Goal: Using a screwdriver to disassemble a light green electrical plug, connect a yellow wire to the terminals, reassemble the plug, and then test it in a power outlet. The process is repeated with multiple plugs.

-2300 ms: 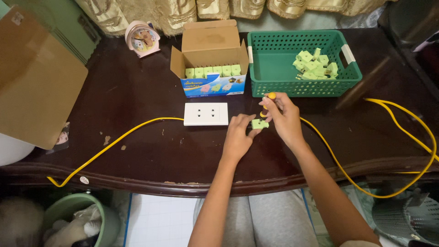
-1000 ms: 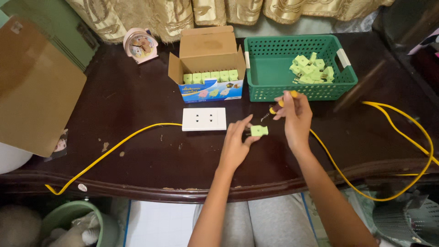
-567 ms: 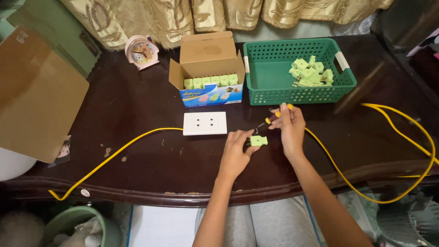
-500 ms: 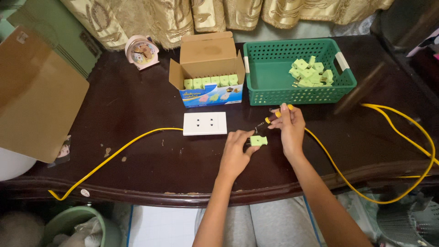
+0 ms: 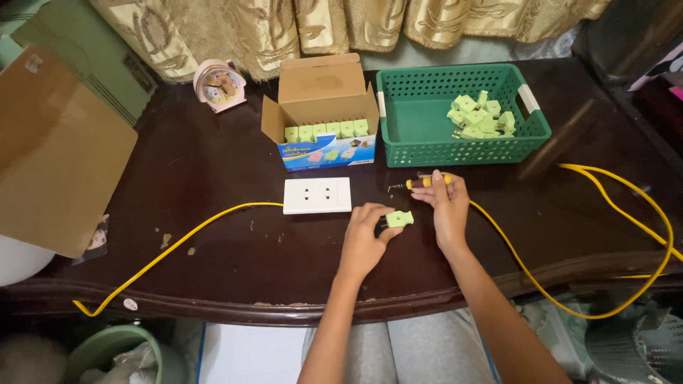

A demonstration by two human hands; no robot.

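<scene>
Left hand pinches small green plug against the dark table, fingers closed round its near end. Right hand, at the plug's 2 o'clock, is curled round a yellow-handled screwdriver, tip pointing 9 o'clock. A second ago the hand was raised; now it has dropped lower, tool drawn clear of the plug. White socket plate lies at 10 o'clock, green basket at 1.

The right hand now lies flatter, lowering the screwdriver toward the table, its tip away from the green plug that the left hand pins.
</scene>
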